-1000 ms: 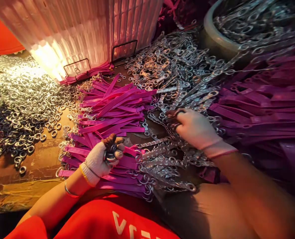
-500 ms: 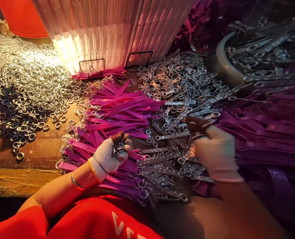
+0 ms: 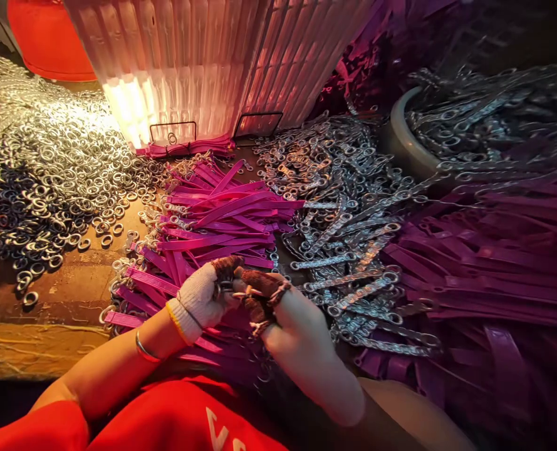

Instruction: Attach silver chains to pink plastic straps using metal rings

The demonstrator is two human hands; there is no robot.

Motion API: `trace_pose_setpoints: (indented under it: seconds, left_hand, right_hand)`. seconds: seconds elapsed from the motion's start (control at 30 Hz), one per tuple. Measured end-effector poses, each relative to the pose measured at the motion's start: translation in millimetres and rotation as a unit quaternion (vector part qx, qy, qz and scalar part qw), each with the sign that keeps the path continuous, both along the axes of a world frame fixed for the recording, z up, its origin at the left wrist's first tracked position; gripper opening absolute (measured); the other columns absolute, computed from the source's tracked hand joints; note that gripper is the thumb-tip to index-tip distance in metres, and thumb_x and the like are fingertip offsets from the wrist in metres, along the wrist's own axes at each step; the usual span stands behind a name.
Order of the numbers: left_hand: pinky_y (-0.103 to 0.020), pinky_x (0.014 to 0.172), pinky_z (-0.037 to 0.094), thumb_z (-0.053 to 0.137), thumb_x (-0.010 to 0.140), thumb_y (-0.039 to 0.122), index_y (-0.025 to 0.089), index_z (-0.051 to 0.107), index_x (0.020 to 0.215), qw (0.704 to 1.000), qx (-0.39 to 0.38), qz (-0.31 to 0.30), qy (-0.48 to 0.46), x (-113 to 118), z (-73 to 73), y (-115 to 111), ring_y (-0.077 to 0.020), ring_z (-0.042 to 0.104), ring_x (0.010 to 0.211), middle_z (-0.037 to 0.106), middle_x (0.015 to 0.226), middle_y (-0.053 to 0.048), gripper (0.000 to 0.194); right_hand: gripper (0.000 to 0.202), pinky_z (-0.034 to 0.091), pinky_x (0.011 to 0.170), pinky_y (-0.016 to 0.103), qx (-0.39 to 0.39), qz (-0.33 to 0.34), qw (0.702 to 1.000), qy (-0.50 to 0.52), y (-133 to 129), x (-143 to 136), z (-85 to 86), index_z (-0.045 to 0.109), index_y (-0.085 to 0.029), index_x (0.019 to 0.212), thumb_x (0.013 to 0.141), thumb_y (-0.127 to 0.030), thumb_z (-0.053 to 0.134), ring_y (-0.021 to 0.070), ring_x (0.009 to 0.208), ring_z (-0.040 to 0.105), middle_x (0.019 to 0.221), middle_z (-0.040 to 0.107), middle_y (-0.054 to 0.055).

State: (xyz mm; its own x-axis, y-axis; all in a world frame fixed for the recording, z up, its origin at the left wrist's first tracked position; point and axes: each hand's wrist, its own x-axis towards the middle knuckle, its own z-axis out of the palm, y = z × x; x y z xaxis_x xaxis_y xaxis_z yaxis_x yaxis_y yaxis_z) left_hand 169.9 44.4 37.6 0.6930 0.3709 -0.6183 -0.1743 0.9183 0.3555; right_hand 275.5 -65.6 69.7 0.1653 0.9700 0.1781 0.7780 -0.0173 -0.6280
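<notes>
My left hand, in a white glove with dark brown fingertips, is closed on a few small metal rings, mostly hidden now by its fingers. Against its fingertips press those of my right hand, gloved the same way and closed in a pinch. What the right fingers hold is covered and slightly blurred. Under and beyond both hands lies a heap of pink straps with metal rings at their ends. Just to the right spreads a pile of flat silver braided strips with ringed ends.
A large heap of loose metal rings covers the left of the wooden table. Ribbed translucent panels stand at the back. On the right are a tub full of silver strips and a mass of purple straps.
My right hand has come left from the silver strips to meet my left hand, which stays nearly in place. The view has shifted slightly.
</notes>
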Motion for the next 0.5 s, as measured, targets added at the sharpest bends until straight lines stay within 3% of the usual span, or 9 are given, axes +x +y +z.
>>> trace_pose_setpoints:
  seconds: [0.1, 0.17, 0.23, 0.3, 0.4, 0.5]
  left_hand:
    - [-0.013, 0.033, 0.019, 0.068, 0.076, 0.026, 0.011, 0.064, 0.078, 0.985, 0.019, -0.167, -0.035, -13, 6.1, -1, -0.0046, 0.042, 0.038, 0.056, 0.057, -0.001, 0.016]
    - [-0.014, 0.032, 0.017, 0.069, 0.076, 0.032, 0.012, 0.062, 0.073, 0.970, 0.055, -0.233, -0.048, -18, 8.2, -5, -0.0036, 0.036, 0.035, 0.052, 0.052, 0.001, 0.022]
    - [-0.015, 0.032, 0.019, 0.069, 0.076, 0.037, 0.014, 0.059, 0.072, 0.965, 0.108, -0.237, -0.041, -19, 7.3, -11, -0.0040, 0.033, 0.034, 0.050, 0.048, 0.002, 0.026]
    - [-0.016, 0.032, 0.021, 0.068, 0.078, 0.042, 0.016, 0.058, 0.076, 0.965, 0.164, -0.203, -0.019, -18, 5.0, -16, -0.0050, 0.033, 0.033, 0.048, 0.047, 0.004, 0.029]
    - [-0.017, 0.034, 0.024, 0.068, 0.080, 0.048, 0.017, 0.056, 0.079, 0.958, 0.244, -0.148, 0.041, -17, 4.1, -17, -0.0051, 0.034, 0.035, 0.048, 0.050, 0.005, 0.034]
    - [-0.017, 0.038, 0.027, 0.069, 0.079, 0.049, 0.016, 0.057, 0.078, 0.933, 0.314, -0.153, 0.089, -18, 8.9, -15, -0.0055, 0.039, 0.038, 0.050, 0.052, 0.004, 0.036]
  right_hand:
    - [0.044, 0.053, 0.084, 0.028, 0.002, -0.018, 1.000, -0.002, -1, 17, 2.7, 0.062, -0.024, 0.116, 0.078, -0.005, 0.051, 0.0175, 0.096, 0.066, 0.106, 0.070, 0.003]
    - [0.048, 0.054, 0.083, 0.030, -0.002, -0.015, 1.000, -0.020, 0, 23, 0.6, 0.062, -0.023, 0.116, 0.074, -0.003, 0.049, 0.0184, 0.095, 0.066, 0.106, 0.070, 0.004]
    - [0.053, 0.053, 0.085, 0.033, -0.024, -0.010, 0.998, -0.048, 1, 24, -2.5, 0.063, -0.021, 0.116, 0.070, 0.000, 0.046, 0.0212, 0.098, 0.065, 0.108, 0.068, 0.008]
    - [0.054, 0.052, 0.088, 0.037, -0.056, -0.013, 0.996, -0.064, 1, 22, -3.6, 0.063, -0.017, 0.115, 0.067, 0.000, 0.045, 0.0242, 0.102, 0.063, 0.111, 0.067, 0.012]
    - [0.051, 0.049, 0.093, 0.038, -0.078, -0.010, 0.996, -0.033, -1, 20, 0.5, 0.062, -0.016, 0.115, 0.071, -0.001, 0.044, 0.0243, 0.105, 0.061, 0.112, 0.066, 0.013]
    - [0.046, 0.049, 0.088, 0.034, -0.105, 0.011, 0.994, -0.022, -2, 19, 6.6, 0.061, -0.018, 0.115, 0.074, -0.004, 0.044, 0.0226, 0.101, 0.061, 0.110, 0.066, 0.010]
